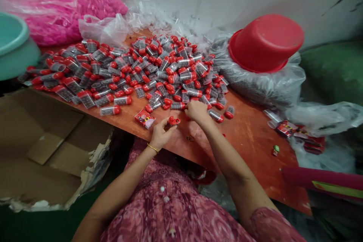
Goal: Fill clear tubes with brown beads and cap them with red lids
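Between the thumb and fingers of my left hand (161, 133) is a small red cap (174, 121), held just above the table's near edge. My right hand (196, 110) is closed at the front of a large pile of clear containers with red caps (159, 68). Whatever its fingers grip is hidden, though a bit of red shows beneath them. A printed red card packet (145, 118) lies on the table left of the cap. Small dark rings (190, 138) rest on the wood between my hands and my body.
An upturned red tub (266, 43) sits on a filled plastic bag (255, 83) at the right. Pink pieces fill a bag (65, 3) at back left, beside a teal basin (17, 45). An open cardboard box (51, 147) stands below the table's (244, 132) left edge.
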Action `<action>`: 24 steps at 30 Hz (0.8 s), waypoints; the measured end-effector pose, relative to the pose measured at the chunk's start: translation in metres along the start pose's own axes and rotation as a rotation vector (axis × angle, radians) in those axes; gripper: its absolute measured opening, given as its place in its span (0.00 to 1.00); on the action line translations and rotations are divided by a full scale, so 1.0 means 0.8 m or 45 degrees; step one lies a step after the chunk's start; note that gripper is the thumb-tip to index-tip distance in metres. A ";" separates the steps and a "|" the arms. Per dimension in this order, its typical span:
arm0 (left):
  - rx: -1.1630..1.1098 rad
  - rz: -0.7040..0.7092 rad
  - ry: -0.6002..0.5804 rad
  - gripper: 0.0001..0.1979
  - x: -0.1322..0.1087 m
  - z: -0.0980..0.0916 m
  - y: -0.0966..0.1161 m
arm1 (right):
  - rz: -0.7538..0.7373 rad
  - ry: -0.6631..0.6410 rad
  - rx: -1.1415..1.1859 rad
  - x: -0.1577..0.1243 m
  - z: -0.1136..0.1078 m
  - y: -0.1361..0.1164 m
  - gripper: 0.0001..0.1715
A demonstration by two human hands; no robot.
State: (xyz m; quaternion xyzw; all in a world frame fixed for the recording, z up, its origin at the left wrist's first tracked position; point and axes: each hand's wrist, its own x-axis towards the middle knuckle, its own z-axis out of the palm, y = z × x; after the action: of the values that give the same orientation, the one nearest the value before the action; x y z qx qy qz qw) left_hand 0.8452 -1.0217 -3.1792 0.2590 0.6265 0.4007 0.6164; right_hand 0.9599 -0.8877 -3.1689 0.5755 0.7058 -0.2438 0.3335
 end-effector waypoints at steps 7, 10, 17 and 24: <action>0.046 0.008 -0.037 0.15 0.000 -0.003 -0.003 | -0.093 0.092 0.223 -0.009 0.004 0.017 0.13; 0.131 0.025 -0.049 0.14 -0.001 -0.003 -0.002 | -0.330 0.249 0.868 -0.036 0.016 0.022 0.13; 0.164 0.053 -0.074 0.13 -0.003 -0.004 -0.001 | -0.729 0.437 1.173 -0.073 0.052 0.006 0.13; 0.205 0.130 -0.083 0.13 -0.002 -0.007 -0.002 | -0.737 0.719 0.758 -0.091 0.054 0.009 0.25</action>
State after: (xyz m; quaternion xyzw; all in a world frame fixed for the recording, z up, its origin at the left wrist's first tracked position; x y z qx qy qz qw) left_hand 0.8404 -1.0248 -3.1803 0.3522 0.6223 0.3714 0.5922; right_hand 0.9838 -0.9648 -3.1425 0.4698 0.7991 -0.3519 -0.1304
